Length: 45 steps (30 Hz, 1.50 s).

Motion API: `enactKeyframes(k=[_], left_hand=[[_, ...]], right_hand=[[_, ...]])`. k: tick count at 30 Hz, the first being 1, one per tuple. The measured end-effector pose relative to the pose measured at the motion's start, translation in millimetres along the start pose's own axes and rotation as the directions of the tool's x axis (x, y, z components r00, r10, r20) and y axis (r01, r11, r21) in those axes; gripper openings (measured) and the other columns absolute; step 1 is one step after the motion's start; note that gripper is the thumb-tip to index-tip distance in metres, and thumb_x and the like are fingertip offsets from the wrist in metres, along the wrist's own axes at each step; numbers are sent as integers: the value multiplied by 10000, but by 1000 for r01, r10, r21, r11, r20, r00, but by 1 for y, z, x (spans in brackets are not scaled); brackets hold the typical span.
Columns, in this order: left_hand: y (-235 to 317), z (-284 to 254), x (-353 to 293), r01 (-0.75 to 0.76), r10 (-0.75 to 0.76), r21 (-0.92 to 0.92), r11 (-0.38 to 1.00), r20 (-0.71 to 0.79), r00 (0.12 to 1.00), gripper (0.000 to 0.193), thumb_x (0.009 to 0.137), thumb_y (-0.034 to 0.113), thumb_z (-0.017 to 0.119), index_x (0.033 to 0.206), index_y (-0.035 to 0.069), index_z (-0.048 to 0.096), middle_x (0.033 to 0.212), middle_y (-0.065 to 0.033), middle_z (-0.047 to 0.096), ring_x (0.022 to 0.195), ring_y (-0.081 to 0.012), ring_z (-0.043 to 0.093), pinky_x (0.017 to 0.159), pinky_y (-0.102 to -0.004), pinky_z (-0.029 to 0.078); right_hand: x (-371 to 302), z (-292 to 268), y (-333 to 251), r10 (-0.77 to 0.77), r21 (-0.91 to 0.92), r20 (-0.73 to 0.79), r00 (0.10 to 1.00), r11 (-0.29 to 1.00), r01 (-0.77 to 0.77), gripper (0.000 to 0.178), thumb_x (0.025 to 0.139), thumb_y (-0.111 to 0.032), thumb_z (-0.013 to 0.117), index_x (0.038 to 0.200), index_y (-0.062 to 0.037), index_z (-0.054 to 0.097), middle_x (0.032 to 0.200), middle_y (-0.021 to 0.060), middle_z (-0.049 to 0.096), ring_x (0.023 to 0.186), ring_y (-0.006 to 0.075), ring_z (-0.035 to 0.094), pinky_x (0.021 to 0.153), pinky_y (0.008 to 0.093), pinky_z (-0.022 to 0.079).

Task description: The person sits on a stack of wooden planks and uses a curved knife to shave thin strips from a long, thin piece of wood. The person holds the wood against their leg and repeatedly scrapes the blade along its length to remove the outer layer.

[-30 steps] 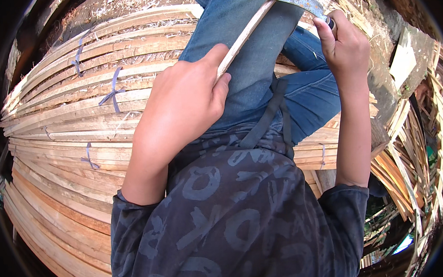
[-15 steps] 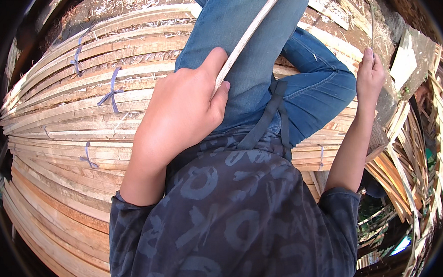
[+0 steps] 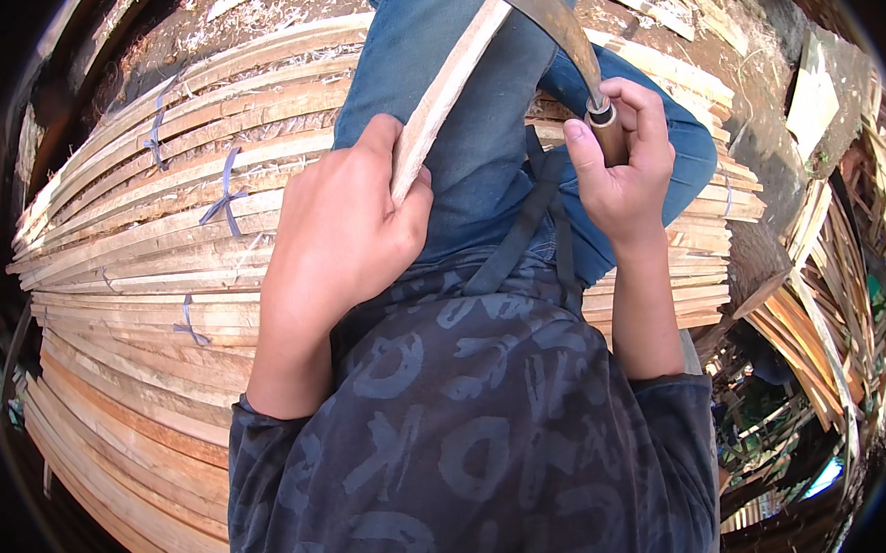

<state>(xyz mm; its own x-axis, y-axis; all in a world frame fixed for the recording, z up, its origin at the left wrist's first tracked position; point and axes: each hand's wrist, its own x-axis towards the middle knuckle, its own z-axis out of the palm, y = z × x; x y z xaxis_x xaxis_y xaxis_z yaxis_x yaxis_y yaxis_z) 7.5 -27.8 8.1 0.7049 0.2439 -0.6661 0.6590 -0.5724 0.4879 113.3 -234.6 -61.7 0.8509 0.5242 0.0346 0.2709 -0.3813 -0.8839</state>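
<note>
A pale wooden strip (image 3: 445,91) slants up and away over my jeans-clad leg, its near end pinched between the thumb and fingers of my left hand (image 3: 345,217). My right hand (image 3: 626,172) is closed round the short wooden handle of a sickle (image 3: 553,25). The sickle's curved, dark metal blade arches up and to the left, and its tip reaches the far part of the strip. In this view the blade overlaps the strip there; whether the two touch I cannot tell. The strip's far end runs toward the upper edge of the picture.
Long wooden slats (image 3: 133,293) in bundles lie under and to the left of me, some tied with purple cord (image 3: 224,196). A grey stone block (image 3: 835,106) and thin split strips (image 3: 817,337) are on the right. Shavings litter the earth ground (image 3: 298,2) beyond.
My right hand has swung inward from the far right, bringing the sickle over to the strip. My left hand has shifted slightly left and nearer, and the strip now shows a broader face.
</note>
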Motion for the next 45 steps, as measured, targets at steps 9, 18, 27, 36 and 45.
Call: enactKeyframes(k=[9,18,27,36,45], left_hand=[[-6,11,1,-27,27,6,1000,-91,996,304,765,230,624,907,-14,514,658,-240,606,691,-453,620,651,-498,487],[-20,14,2,-18,30,52,998,-254,967,396,719,187,679,1002,3,472,754,-239,615,756,-452,626,679,-505,485],[-28,12,11,-93,73,-89,992,-211,975,341,698,116,631,959,-15,455,742,-288,576,779,-498,585,694,-518,463],[-26,6,11,-113,99,-102,988,-137,986,329,712,127,603,952,-25,436,727,-311,566,752,-511,574,679,-529,451],[-20,-6,7,-83,95,-184,980,56,994,337,736,123,575,976,-53,416,701,-334,551,743,-534,554,674,-551,433]], right_hand=[[-3,-9,6,88,0,-50,995,996,-88,229,930,-43,620,1138,21,548,807,76,659,650,86,572,580,218,455],[4,-26,-6,351,333,119,929,867,-371,246,1032,-155,472,1176,15,578,741,24,585,566,37,463,491,182,370],[2,-17,-12,371,475,213,904,769,-428,218,1016,-148,511,1168,0,559,732,29,574,538,38,466,462,172,349],[7,-15,3,230,128,-26,973,966,-225,185,976,-121,592,1116,-1,576,677,-35,514,556,37,404,491,198,313],[4,5,-15,39,-98,50,998,995,-34,134,914,-116,677,947,-14,597,572,28,477,481,100,455,466,256,366]])
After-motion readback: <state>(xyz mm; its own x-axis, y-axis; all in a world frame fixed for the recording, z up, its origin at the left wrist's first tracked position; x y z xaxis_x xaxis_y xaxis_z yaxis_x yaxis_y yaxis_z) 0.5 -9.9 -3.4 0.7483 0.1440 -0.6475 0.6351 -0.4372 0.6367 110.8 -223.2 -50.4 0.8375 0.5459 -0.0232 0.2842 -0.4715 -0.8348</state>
